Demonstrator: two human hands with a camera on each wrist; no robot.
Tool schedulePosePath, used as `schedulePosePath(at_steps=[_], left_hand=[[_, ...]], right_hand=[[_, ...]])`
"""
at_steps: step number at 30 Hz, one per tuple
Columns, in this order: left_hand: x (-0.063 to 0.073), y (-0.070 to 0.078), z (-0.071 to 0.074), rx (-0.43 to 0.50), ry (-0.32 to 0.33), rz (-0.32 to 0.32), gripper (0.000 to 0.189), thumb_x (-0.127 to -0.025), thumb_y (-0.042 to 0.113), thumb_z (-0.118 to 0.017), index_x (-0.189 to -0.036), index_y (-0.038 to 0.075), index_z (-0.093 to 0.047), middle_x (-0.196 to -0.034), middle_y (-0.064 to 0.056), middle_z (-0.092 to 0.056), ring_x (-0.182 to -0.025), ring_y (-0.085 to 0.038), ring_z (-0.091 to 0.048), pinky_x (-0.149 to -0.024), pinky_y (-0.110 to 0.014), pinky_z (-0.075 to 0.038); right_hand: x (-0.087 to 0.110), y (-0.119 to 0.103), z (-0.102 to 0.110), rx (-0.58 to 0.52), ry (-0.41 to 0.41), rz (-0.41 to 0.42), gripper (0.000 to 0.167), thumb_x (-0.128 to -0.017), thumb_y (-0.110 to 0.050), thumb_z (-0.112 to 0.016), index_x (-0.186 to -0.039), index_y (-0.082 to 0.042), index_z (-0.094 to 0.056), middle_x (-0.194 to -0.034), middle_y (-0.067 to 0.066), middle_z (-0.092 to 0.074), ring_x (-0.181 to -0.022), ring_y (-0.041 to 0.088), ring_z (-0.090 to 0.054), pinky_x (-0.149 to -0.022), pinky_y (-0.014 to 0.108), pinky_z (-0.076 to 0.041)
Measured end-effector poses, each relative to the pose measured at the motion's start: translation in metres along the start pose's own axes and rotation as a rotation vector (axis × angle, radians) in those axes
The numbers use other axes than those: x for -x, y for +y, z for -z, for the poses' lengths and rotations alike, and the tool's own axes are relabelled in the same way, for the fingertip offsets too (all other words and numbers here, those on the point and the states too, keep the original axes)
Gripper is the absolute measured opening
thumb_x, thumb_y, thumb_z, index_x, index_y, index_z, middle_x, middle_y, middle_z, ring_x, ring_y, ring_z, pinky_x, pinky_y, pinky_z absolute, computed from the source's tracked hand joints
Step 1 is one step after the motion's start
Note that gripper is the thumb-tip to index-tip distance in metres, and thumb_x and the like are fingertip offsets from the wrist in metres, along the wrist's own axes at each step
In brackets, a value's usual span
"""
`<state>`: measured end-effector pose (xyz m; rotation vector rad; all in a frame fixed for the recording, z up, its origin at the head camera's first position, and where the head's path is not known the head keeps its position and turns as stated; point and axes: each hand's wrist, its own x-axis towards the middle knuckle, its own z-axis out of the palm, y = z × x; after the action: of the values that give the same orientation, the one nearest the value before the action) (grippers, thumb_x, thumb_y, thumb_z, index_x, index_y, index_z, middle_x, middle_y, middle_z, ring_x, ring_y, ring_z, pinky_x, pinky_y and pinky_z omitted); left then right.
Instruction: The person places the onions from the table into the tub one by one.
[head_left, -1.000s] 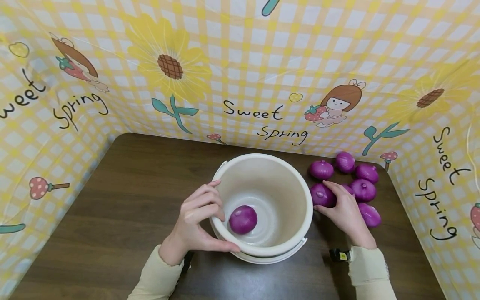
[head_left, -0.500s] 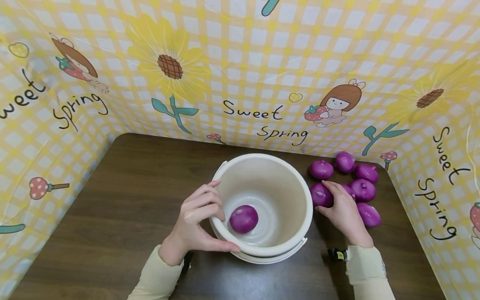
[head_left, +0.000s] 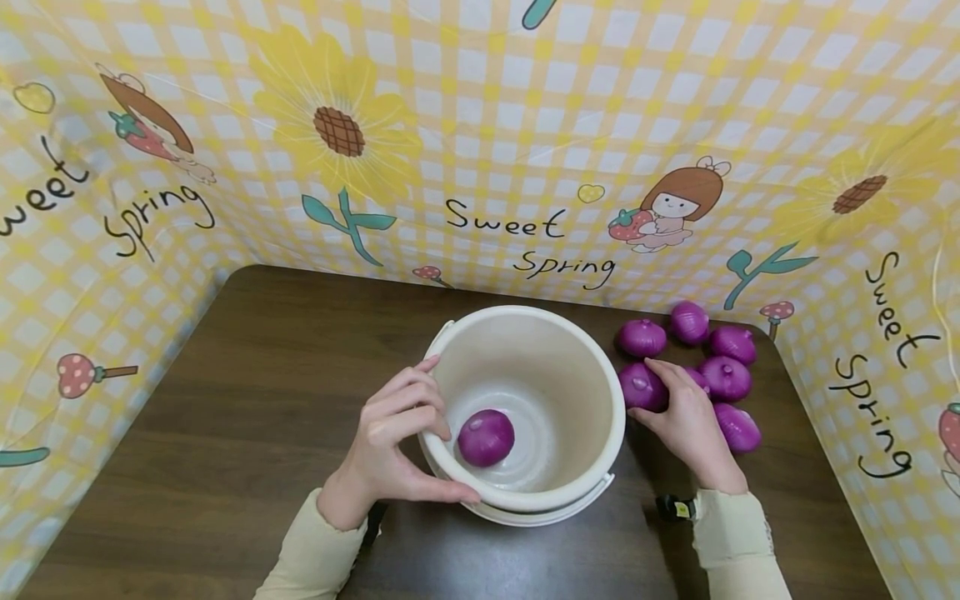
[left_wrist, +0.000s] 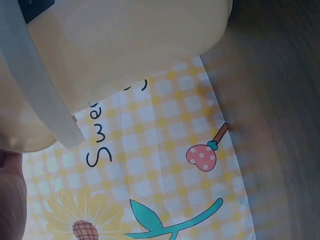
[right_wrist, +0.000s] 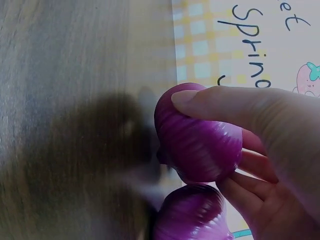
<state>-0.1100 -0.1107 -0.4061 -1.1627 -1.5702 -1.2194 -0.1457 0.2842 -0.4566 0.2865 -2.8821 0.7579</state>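
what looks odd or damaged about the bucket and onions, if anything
Nothing stands out: the bucket is upright, one onion lies inside, the right hand grips another onion, and no spill or damage shows.

Booth-like place set up around dark wood-grain table [head_left: 247,400]; whether in home, lab or shop, cannot tell. Table fills view from centre to 6 o'clock. Checked yellow-and-white cloth [head_left: 465,125] hangs as walls at 9, 12 and 3 o'clock, printed with big flower [head_left: 340,132] at 11, cartoon girl [head_left: 670,208] at 2, lettering "Sweet Spring" [head_left: 510,223] near 12.
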Motion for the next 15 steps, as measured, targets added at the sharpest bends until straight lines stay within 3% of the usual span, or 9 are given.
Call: schedulePosePath(at_steps=[15], left_hand=[[-0.0047, 0.0017, 0.0001, -0.009, 0.002, 0.000, 0.060, -0.067, 0.056, -0.092, -0.069, 0.009, -0.055, -0.073, -0.004, -0.057, -0.075, -0.027, -0.056, -0.100, -0.054, -0.049]], right_hand=[[-0.0012, -0.0007, 0.0018, -0.001, 0.037, 0.036, 0.076, -0.073, -0.010, -0.093, -0.137, 0.006, -0.056, -0.134, 0.027, -0.056, -0.125, 0.047, -0.050, -0.104, 0.066, -0.038]])
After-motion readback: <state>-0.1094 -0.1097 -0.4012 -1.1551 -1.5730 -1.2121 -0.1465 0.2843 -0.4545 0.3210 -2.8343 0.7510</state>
